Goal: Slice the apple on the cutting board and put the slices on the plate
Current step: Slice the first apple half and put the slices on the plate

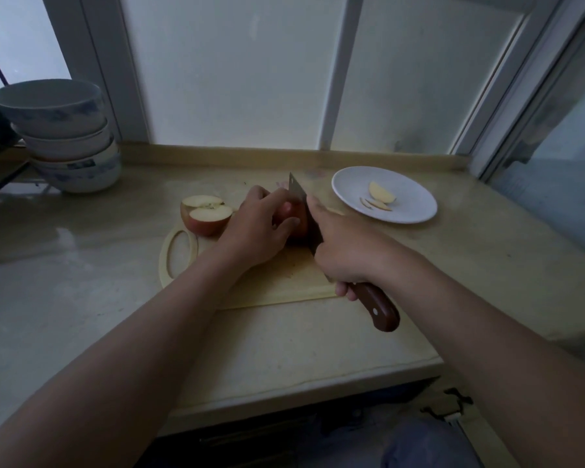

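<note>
Right now the fingers [267, 197] of the left hand [257, 231] are curled over a red apple piece [296, 219]. The thumb lies against its near side, and the hand holds it down on the cutting board [277, 282]. Touching the right side of that piece stands the blade of a knife [298, 192], edge down. Whether it has entered the flesh cannot be told.

The right hand [345, 255] grips the knife. Its fingers [343, 288] are wrapped round the brown wooden handle and the forefinger is stretched forward along the top of the blade. The end of the handle sticks out past the near edge of the cutting board.

Left of the left fingers an apple half [205, 214] sits on the board, cut face up with the core showing, just beyond the board's oval grip hole. Right of the right fingers and a little further back, a white plate [416, 211] rests on the bench [81, 282], near the board. It carries a few pale slices [380, 195].

The bench is pale, mottled beige stone with a low raised lip along the back. Far to the left of both hands stands a stack of white and blue bowls [65, 130]. Behind everything rises a window [233, 69] of frosted panes in pale frames, and the light is dim and grey.
</note>
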The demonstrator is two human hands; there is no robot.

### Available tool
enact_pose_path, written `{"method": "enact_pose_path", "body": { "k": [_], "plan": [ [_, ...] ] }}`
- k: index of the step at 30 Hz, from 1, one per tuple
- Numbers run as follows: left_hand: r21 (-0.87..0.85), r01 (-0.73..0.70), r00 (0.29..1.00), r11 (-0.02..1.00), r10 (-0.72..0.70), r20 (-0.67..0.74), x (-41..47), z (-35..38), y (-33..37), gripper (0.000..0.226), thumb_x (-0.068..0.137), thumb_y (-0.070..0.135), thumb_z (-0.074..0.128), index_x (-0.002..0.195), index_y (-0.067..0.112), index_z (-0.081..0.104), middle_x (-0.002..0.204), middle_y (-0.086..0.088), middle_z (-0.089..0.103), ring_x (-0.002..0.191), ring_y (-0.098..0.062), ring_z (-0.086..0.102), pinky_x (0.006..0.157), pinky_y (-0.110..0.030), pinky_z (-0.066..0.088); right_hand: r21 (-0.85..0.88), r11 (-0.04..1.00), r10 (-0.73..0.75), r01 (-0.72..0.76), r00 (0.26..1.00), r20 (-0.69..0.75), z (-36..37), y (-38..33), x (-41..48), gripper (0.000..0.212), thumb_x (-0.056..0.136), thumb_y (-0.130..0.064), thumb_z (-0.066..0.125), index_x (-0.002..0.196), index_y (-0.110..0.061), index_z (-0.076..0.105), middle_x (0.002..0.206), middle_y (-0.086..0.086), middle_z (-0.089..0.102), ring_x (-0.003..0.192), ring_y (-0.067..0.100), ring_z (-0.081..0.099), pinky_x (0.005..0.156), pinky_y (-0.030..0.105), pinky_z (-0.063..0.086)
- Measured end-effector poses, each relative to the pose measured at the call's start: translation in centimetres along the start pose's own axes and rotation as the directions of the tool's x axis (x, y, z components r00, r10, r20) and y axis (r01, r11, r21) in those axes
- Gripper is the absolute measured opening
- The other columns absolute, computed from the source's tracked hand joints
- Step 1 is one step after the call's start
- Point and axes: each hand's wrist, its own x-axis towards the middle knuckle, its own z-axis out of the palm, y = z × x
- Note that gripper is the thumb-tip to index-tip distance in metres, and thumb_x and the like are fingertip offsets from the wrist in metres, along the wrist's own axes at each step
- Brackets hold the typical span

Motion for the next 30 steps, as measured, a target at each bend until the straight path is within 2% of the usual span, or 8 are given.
{"method": "enact_pose_path", "body": {
  "k": [4,7,9,18,20,25,28,30],
  "plan": [
    [-0.010,0.004,1.000,1.000,-0.004,0.001,0.0,-0.1,-0.1,0.034,0.095,0.028,0.069,0.128,0.031,0.061,0.114,-0.002,0.047,0.101,-0.020,0.057,0.095,-0.037,0.054,-0.011,1.000,0.005,-0.005,1.000,0.016,-0.2,-0.2,0.5,0.098,0.093,0.002,0.036,0.159,-0.054,-0.009,0.122,0.008,0.053,0.058,0.024,0.072,0.047,0.033,0.059],
    [-0.022,-0.001,1.000,1.000,0.001,0.001,0.0,-0.1,0.0,0.033,0.094,0.029,0.070,0.126,0.032,0.062,0.113,-0.001,0.047,0.101,-0.019,0.057,0.095,-0.035,0.053,0.000,0.999,0.034,-0.034,0.999,0.028,-0.4,0.0,0.5,0.096,0.093,0.000,0.034,0.158,-0.056,-0.008,0.100,0.017,0.069,0.066,0.032,0.076,0.052,0.040,0.063],
    [-0.029,-0.008,1.000,1.000,0.008,-0.002,-0.2,-0.2,-0.1,0.033,0.093,0.028,0.071,0.125,0.033,0.063,0.112,0.001,0.047,0.101,-0.017,0.056,0.094,-0.032,0.052,0.026,0.999,0.040,-0.041,0.999,0.032,-0.5,0.2,0.4,0.096,0.093,0.000,0.034,0.158,-0.056,-0.007,0.103,0.016,0.067,0.072,0.033,0.077,0.056,0.043,0.064],
    [-0.065,-0.006,1.000,0.998,0.007,0.023,-0.2,-0.4,-0.4,0.035,0.093,0.025,0.072,0.126,0.034,0.063,0.123,0.002,0.047,0.111,-0.015,0.053,0.094,-0.021,0.047,0.053,0.997,0.062,-0.065,0.997,0.048,-1.1,2.0,-1.0,0.090,0.098,-0.006,0.037,0.155,-0.063,-0.003,0.083,0.021,0.071,0.060,0.030,0.073,0.048,0.033,0.058],
    [-0.065,-0.007,0.999,0.998,0.009,0.038,-0.3,-0.5,-0.4,0.039,0.092,0.025,0.074,0.127,0.035,0.061,0.127,0.002,0.046,0.114,-0.015,0.051,0.096,-0.023,0.046,0.044,0.998,0.051,-0.053,0.997,0.050,-0.9,2.1,-1.1,0.093,0.094,-0.004,0.035,0.156,-0.063,-0.004,0.089,0.021,0.072,0.062,0.031,0.075,0.051,0.035,0.060],
    [-0.036,0.002,0.998,0.999,0.000,0.058,-0.3,-0.6,-0.3,0.045,0.091,0.023,0.075,0.131,0.037,0.058,0.135,-0.001,0.048,0.117,-0.015,0.051,0.092,-0.020,0.043,0.075,0.997,0.007,-0.008,1.000,0.013,-0.6,2.2,-0.8,0.094,0.095,-0.003,0.037,0.157,-0.061,-0.003,0.140,0.014,0.050,0.054,0.021,0.073,0.048,0.032,0.057],
    [-0.035,0.001,0.999,0.999,0.001,0.043,-0.4,-0.6,-0.5,0.043,0.091,0.024,0.075,0.130,0.036,0.059,0.132,0.001,0.047,0.115,-0.014,0.050,0.090,-0.018,0.042,0.088,0.996,-0.007,0.007,1.000,0.001,-0.6,2.5,-0.4,0.094,0.095,-0.003,0.038,0.157,-0.061,-0.002,0.140,0.012,0.051,0.057,0.023,0.074,0.048,0.033,0.058],
    [-0.033,-0.001,1.000,0.999,0.002,0.028,-0.4,-0.5,-0.6,0.043,0.091,0.024,0.074,0.130,0.034,0.060,0.131,0.001,0.047,0.114,-0.015,0.052,0.093,-0.022,0.045,0.078,0.997,-0.008,0.007,1.000,0.007,-0.7,2.6,-0.2,0.094,0.095,-0.004,0.038,0.156,-0.062,-0.002,0.121,0.015,0.065,0.058,0.026,0.075,0.049,0.034,0.060]
  ]
}}
